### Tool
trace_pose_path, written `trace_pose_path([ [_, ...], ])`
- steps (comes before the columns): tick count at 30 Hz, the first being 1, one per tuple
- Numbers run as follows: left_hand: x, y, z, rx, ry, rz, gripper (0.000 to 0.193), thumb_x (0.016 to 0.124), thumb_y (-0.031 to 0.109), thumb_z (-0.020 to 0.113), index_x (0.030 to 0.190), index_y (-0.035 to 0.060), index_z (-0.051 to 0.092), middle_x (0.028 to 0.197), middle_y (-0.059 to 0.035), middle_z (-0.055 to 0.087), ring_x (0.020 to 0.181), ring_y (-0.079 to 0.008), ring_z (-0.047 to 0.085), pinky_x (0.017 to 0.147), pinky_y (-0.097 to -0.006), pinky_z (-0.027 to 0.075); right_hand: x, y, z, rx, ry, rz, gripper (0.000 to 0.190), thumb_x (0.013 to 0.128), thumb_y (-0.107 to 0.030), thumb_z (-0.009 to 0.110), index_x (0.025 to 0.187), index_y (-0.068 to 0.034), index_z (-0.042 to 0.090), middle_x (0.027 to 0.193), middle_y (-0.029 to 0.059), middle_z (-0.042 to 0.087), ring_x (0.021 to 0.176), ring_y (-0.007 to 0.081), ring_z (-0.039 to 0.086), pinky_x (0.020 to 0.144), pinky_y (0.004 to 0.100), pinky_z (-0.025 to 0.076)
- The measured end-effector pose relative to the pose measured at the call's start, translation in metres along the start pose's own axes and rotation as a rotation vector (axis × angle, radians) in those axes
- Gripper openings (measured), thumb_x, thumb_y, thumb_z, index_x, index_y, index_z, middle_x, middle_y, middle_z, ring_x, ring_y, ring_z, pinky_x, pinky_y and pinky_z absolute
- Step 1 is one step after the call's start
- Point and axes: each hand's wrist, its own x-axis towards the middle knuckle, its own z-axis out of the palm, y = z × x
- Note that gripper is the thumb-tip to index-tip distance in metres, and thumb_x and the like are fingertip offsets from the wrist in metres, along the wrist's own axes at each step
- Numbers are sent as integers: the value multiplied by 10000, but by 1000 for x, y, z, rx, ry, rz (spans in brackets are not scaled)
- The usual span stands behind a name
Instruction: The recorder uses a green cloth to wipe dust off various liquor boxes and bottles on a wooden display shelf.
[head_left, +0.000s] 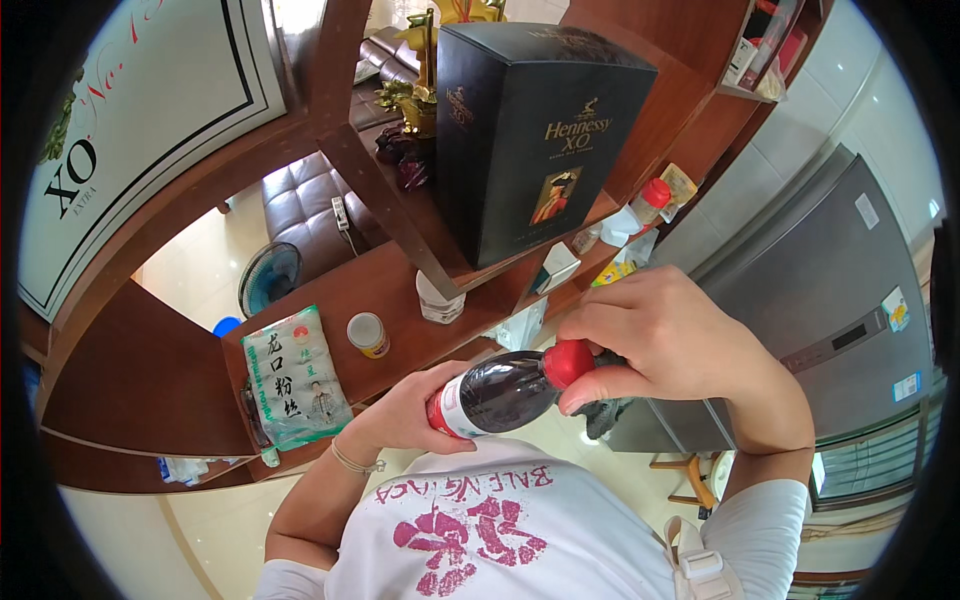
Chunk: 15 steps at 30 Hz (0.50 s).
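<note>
A bottle of dark liquid (504, 394) with a red cap (568, 364) lies tilted in front of my chest. Its labelled lower end is wrapped by my left hand (411, 409). The thumb and fingers of my right hand (651, 334) are at the red cap; part of this contact is hidden behind the fingers. A dark cloth-like thing (606, 409) shows below my right hand, and I cannot tell whether the hand touches it. Left of the bottle, a packet of vermicelli (296, 375) and a small lidded jar (368, 335) rest on the wooden shelf.
A black Hennessy box (555, 150) stands on the raised wooden shelf (390, 202), beside a golden ornament (415, 94). Under it are a clear container (440, 300) and a small white box (559, 268). A red-capped jar (651, 199) stands farther right, near a grey refrigerator (817, 285).
</note>
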Motion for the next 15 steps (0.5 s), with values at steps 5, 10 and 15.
trace_pose_path([
  [5,-2,-7,2,-15,-28,-70,805,613,154,891,1310,2,519,1152,-74,637,1028,-151,593,962,-309,458,-1,-2,9,-148,-58,69,416,807,-475,700,860,-67,633,735,75,597,697,302,634,582,415,485],
  [10,1,-8,2,-54,18,-51,806,599,158,894,1300,4,528,1154,-69,640,1028,-138,593,958,-310,460,-5,4,11,18,59,34,395,853,-431,679,963,-61,595,801,86,632,737,333,638,607,420,495],
  [15,5,1,6,-27,-2,-75,808,589,156,897,1294,3,534,1146,-66,644,1005,-129,598,943,-303,467,-10,8,9,3,-32,48,397,865,-429,671,982,-61,580,813,97,647,752,343,642,617,431,497],
])
